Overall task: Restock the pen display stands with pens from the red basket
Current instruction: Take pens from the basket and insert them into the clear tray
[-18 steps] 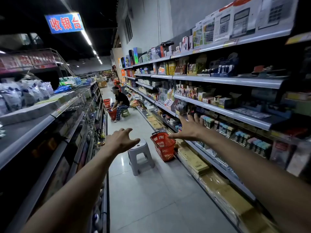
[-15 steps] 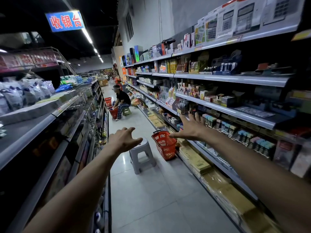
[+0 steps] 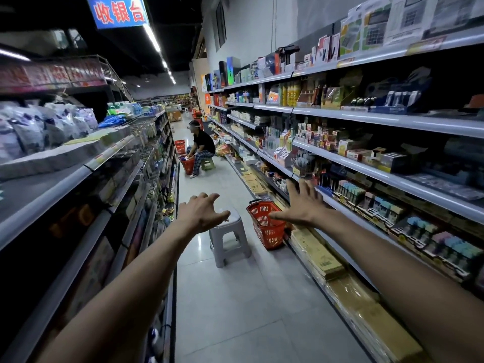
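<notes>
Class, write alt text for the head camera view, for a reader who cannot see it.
Two bare arms reach down a shop aisle, left hand and right hand open and empty, toward a red basket on the floor beside a grey stool. Stocked shelves line both sides; farther off, a seated person bends over a second basket.

Both hands — left (image 3: 203,216), right (image 3: 301,205) — outstretched, empty; red basket (image 3: 267,226) beside grey stool (image 3: 227,239).

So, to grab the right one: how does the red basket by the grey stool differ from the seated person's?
The near red plastic basket stands untouched by the right shelving; the far red basket is by the left shelving, with the seated person reaching into it. Both stand on the floor.
</notes>
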Demonstrator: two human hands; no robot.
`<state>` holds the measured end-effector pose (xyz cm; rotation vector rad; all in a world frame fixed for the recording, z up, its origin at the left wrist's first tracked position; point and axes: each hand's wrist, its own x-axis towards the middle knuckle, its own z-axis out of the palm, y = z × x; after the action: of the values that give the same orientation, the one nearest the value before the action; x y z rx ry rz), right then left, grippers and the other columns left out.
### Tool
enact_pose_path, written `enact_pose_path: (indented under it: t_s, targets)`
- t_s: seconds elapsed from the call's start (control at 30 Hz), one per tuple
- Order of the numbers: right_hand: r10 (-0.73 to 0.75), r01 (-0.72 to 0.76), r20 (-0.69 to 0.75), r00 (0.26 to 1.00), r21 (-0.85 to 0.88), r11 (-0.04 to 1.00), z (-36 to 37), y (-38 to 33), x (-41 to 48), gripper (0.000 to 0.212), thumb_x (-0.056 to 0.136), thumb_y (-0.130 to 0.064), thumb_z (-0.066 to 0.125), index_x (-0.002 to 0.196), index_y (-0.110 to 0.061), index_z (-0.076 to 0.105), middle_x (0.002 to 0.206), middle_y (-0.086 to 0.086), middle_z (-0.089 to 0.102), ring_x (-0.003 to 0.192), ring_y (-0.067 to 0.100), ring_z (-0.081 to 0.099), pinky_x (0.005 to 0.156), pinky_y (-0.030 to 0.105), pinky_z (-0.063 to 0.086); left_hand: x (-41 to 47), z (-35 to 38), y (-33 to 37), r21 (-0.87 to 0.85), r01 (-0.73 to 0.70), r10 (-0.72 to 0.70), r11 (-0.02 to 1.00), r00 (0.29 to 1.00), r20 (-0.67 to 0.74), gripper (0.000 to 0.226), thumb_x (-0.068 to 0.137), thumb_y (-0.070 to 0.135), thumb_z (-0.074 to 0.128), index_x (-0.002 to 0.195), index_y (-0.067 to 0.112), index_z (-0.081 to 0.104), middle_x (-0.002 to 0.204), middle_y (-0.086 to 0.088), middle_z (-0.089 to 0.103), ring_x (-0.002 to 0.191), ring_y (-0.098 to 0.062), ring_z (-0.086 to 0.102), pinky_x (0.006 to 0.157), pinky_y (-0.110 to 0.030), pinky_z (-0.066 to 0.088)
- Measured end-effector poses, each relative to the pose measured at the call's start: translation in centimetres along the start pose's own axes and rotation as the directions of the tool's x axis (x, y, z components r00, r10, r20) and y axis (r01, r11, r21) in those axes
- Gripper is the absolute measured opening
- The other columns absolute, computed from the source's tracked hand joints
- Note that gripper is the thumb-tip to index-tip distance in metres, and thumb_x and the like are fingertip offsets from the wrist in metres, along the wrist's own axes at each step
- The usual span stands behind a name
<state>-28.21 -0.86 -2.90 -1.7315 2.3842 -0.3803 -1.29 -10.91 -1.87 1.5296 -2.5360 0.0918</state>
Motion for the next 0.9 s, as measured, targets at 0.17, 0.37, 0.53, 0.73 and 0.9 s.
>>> enact_pose_path:
  t_s: [0.17, 0.37, 0.53, 0.73, 0.9]
  targets:
    - [-0.016, 0.017, 0.029, 0.999, -0.02, 1.0, 1.6, -2.1, 7.6, 0.123, 0.077, -0.083, 0.063, 0.165, -0.024, 0.0, 0.172, 0.012, -0.001, 0.158, 0.038, -0.001, 0.126, 0.062, 0.011, 6.1, 1.3, -4.1, -0.012, 0.024, -0.024, 1.0, 1.0, 0.002, 0.082, 0.088, 0.073, 0.05, 0.157, 0.03, 0.037, 0.15, -0.009, 0.051, 0.135, -0.032, 0.05, 0.1, -0.052, 0.047]
    - [-0.013, 0.015, 0.032, 0.999, -0.072, 0.997, 2.9, -5.2, 14.7, 0.116, 0.08, -0.082, 0.06, 0.165, -0.021, 0.009, 0.171, 0.015, 0.009, 0.157, 0.038, 0.008, 0.125, 0.06, 0.018, 13.2, 2.3, -9.2, -0.02, 0.03, -0.03, 0.999, 1.0, 0.002, 0.081, 0.089, 0.072, 0.05, 0.157, 0.03, 0.038, 0.151, -0.009, 0.051, 0.135, -0.032, 0.049, 0.101, -0.052, 0.046]
    - [0.002, 0.003, 0.05, 0.999, -0.096, 0.995, 3.2, -7.0, 20.1, 0.116, 0.079, -0.083, 0.059, 0.164, -0.021, 0.011, 0.171, 0.015, 0.012, 0.157, 0.039, 0.012, 0.124, 0.06, 0.02, 17.6, 3.7, -11.9, -0.018, 0.035, -0.035, 0.999, 0.999, 0.022, 0.079, 0.089, 0.07, 0.051, 0.156, 0.03, 0.04, 0.15, -0.01, 0.052, 0.134, -0.034, 0.05, 0.1, -0.05, 0.046]
    - [0.015, -0.009, 0.102, 0.995, -0.066, 0.998, 4.7, -8.1, 28.2, 0.119, 0.076, -0.089, 0.056, 0.164, -0.023, 0.012, 0.17, 0.015, 0.015, 0.156, 0.037, 0.018, 0.123, 0.06, 0.022, 24.6, 6.1, -14.8, -0.025, 0.037, -0.036, 0.999, 0.999, 0.04, 0.077, 0.09, 0.071, 0.05, 0.154, 0.03, 0.043, 0.148, -0.01, 0.053, 0.132, -0.034, 0.051, 0.098, -0.05, 0.046]
    - [-0.02, 0.025, 0.104, 0.994, -0.053, 0.998, 7.3, -8.2, 36.9, 0.117, 0.071, -0.092, 0.051, 0.163, -0.03, 0.017, 0.17, 0.01, 0.021, 0.156, 0.035, 0.018, 0.125, 0.058, 0.019, 32.4, 9.1, -17.2, -0.026, 0.042, -0.04, 0.999, 0.997, 0.069, 0.077, 0.089, 0.071, 0.051, 0.154, 0.03, 0.043, 0.148, -0.009, 0.054, 0.131, -0.033, 0.053, 0.098, -0.05, 0.047]
